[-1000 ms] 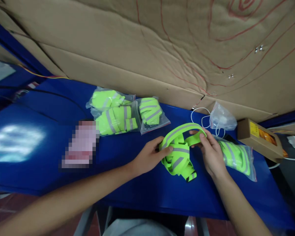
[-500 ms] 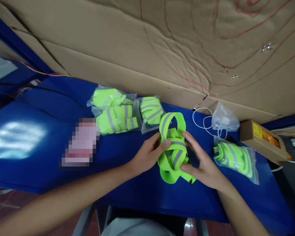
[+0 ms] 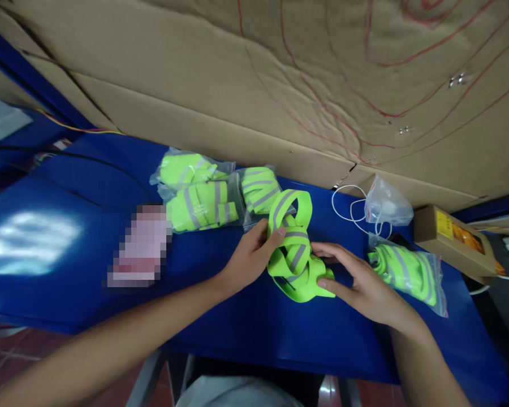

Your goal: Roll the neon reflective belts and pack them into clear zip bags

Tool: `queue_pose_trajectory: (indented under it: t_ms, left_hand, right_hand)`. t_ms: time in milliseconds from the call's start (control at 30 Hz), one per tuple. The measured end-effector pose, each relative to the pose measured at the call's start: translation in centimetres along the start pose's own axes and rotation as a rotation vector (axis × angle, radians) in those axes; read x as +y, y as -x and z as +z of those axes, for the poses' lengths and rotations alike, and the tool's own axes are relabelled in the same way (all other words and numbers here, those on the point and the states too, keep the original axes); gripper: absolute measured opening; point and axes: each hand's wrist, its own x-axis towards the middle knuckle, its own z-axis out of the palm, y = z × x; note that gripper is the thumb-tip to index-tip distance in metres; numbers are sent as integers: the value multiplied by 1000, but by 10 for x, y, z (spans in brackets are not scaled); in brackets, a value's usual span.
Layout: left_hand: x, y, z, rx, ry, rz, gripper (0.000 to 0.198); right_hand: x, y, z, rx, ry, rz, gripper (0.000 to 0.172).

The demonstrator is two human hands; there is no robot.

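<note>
A loosely wound bundle of neon-yellow reflective strap [image 3: 294, 249] with grey stripes is held just above the blue table. My left hand [image 3: 254, 251] is closed on its left side, thumb across the front and fingers partly hidden behind. On the right, my right hand [image 3: 356, 282] has its thumb and fingers apart, with the thumb touching the strap's lower right part and the fingertips beside the bundle. One loop stands up at the top, and looser folds hang at the bottom.
Bagged neon straps [image 3: 201, 203] lie left of the bundle, and another bagged strap [image 3: 407, 274] lies right. A clear bag [image 3: 388, 200] with a white cable and a cardboard box [image 3: 453, 243] stand at the back right. A blurred-out pinkish object [image 3: 139, 246] lies left. Cardboard [image 3: 173, 85] walls the back.
The bundle and my left hand have shifted slightly left and up. My right hand has drawn a little away from the bundle, and the lower folds now spread toward the right.
</note>
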Motion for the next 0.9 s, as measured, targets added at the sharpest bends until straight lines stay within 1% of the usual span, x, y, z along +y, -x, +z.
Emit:
queue_pose_trajectory:
  t_ms: [67, 167, 267, 333, 400, 433, 467, 567, 600, 633, 667, 700, 733, 767, 833, 867, 900]
  left_hand:
    - [2, -1, 1, -19, 89, -23, 36]
    - [8, 1, 3, -9, 129, -71, 36]
    - [20, 6, 1, 3, 164, -183, 39]
    - [28, 9, -1, -54, 285, -288, 37]
    - [33, 11, -2, -133, 444, -354, 31]
    - [34, 11, -3, -159, 516, -361, 27]
    - [35, 11, -4, -170, 579, -357, 23]
    - [32, 9, -4, -169, 714, -333, 23]
    - [31, 9, -4, -181, 731, -326, 25]
    - [29, 10, -3, -207, 730, -314, 28]
    - [28, 10, -2, -240, 709, -292, 30]
    - [27, 11, -2, -270, 662, -261, 29]
    - [26, 13, -1, -292, 591, -219, 27]
    - [26, 14, 0, -297, 496, -165, 24]
    - [24, 18, 1, -280, 235, -29, 24]
    - [23, 20, 1, -281, 79, 43, 25]
    - [22, 22, 1, -294, -83, 114, 25]
  right_hand:
    - [-1, 0, 1, -14, 8, 1, 57]
    - [-3, -1, 4, -22, 18, 8, 64]
    - [-3, -3, 6, -67, 31, 28, 64]
    - [-2, -4, 6, -93, 51, 34, 61]
    - [1, -3, 5, -111, 72, 21, 65]
    - [3, -1, 5, -120, 77, 8, 72]
    - [5, 1, 5, -137, 76, -5, 82]
    - [8, 6, 8, -194, 11, -21, 121]
    - [8, 6, 10, -186, -26, -12, 129]
    - [7, 5, 14, -146, -69, 4, 132]
    - [6, 2, 18, -76, -120, 20, 130]
    - [6, -2, 22, 13, -181, 35, 121]
    - [6, -6, 26, 96, -244, 49, 107]
    - [7, -10, 29, 166, -308, 65, 89]
    - [10, -17, 32, 264, -427, 116, 52]
    - [12, -20, 32, 303, -486, 159, 40]
    - [14, -22, 31, 342, -560, 217, 33]
